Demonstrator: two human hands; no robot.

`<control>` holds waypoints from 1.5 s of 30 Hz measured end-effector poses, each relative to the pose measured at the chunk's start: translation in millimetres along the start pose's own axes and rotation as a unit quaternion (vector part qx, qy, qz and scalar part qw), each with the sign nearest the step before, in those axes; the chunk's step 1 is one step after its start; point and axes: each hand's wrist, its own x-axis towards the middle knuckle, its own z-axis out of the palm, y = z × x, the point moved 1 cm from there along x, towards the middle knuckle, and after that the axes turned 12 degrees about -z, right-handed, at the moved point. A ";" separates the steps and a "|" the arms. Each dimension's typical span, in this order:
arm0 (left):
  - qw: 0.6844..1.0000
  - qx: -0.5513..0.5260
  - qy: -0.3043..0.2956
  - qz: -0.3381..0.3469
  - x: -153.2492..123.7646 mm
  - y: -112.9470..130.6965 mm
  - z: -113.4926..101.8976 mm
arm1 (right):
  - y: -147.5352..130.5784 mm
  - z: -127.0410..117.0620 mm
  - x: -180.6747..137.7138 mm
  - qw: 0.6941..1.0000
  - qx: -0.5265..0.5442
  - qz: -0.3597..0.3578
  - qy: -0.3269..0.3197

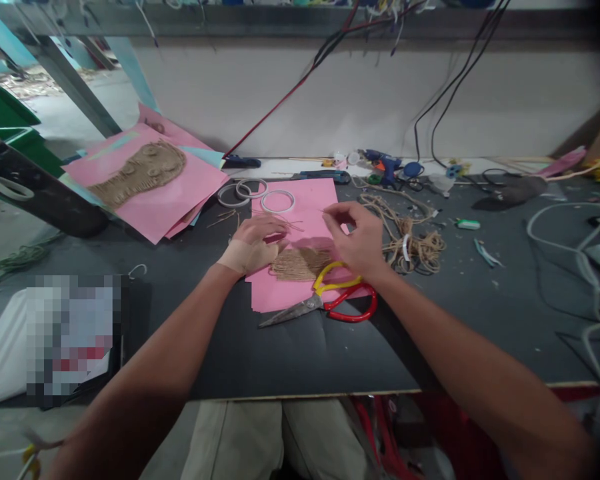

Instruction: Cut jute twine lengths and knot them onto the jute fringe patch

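Observation:
My left hand (254, 241), with a tan wrap around its wrist, rests on the pink paper (316, 197), fingers apart. Thin loose strands (293, 225) lie by its fingertips. Below it is a patch of brown twine rows (303, 265) on the paper. Over the paper's right side, my right hand (359, 239) has thumb and forefinger pinched together; whatever is between them is too small to make out. Scissors (314, 303) with one yellow and one red handle lie just below the twine patch, blades pointing left. A tangled twine bundle (420, 250) sits right of my right hand.
White rings (279, 201) lie at the paper's top left. Further left, pink sheets (153, 213) carry a twine-covered shape (145, 170). A cutter (325, 177) and a blue glue gun (387, 165) are along the back. A dark cylinder (45, 187) stands left; cables (577, 257) run right.

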 end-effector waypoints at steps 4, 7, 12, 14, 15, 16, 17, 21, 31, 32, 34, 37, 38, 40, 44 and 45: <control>0.997 0.042 -0.016 -0.058 -1.3 -2.6 -1.3 | 10.0 -5.6 4.0 0.996 -0.035 0.020 0.074; 0.995 0.069 -0.030 -0.062 -0.9 -1.5 -3.6 | 14.9 -7.2 5.1 0.994 -0.042 0.025 0.095; 0.988 0.113 -0.056 -0.088 2.7 -2.1 -3.4 | 13.1 -4.1 2.5 0.997 -0.037 0.002 0.071; 0.983 0.131 -0.079 -0.098 3.9 -4.1 -1.8 | 11.0 -3.3 1.8 0.998 -0.035 -0.010 0.056; 0.982 0.136 -0.089 -0.100 4.3 -4.6 -1.3 | 9.9 -3.2 1.6 0.998 -0.035 -0.016 0.052; 0.982 0.133 -0.095 -0.099 4.4 -4.5 -1.4 | 9.0 -3.2 1.6 0.998 -0.034 -0.021 0.046; 0.984 0.119 -0.096 -0.094 4.4 -3.7 -2.0 | 8.3 -3.2 1.5 0.998 -0.032 -0.028 0.035; 0.988 -0.069 -0.067 -0.119 2.3 5.2 -10.6 | 6.9 -1.0 0.1 0.997 -0.009 -0.062 -0.045; 0.944 -0.173 -0.075 -0.272 0.4 11.6 -15.4 | 1.1 6.9 -5.0 0.981 0.023 -0.068 -0.179; 0.942 -0.179 -0.077 -0.274 0.2 10.1 -14.2 | 1.2 7.0 -4.9 0.981 0.022 -0.065 -0.180; 0.939 -0.193 -0.082 -0.272 -0.3 7.7 -12.3 | 1.9 7.2 -4.5 0.981 0.019 -0.060 -0.183; 0.938 -0.200 -0.087 -0.271 -1.0 6.7 -11.7 | 3.9 7.8 -3.8 0.978 0.013 -0.047 -0.201; 0.938 -0.195 -0.087 -0.274 -1.1 6.9 -12.0 | 4.6 7.9 -3.5 0.977 0.010 -0.042 -0.209; 0.940 -0.172 -0.093 -0.280 -1.3 7.3 -12.8 | 6.2 8.0 -3.0 0.974 0.006 -0.032 -0.223; 0.962 -0.098 -0.104 -0.231 -0.9 5.5 -13.9 | 10.1 6.9 -2.5 0.968 0.004 -0.027 -0.248; 0.967 -0.082 -0.104 -0.216 -0.6 4.4 -14.1 | 11.1 6.4 -2.4 0.966 0.006 -0.029 -0.256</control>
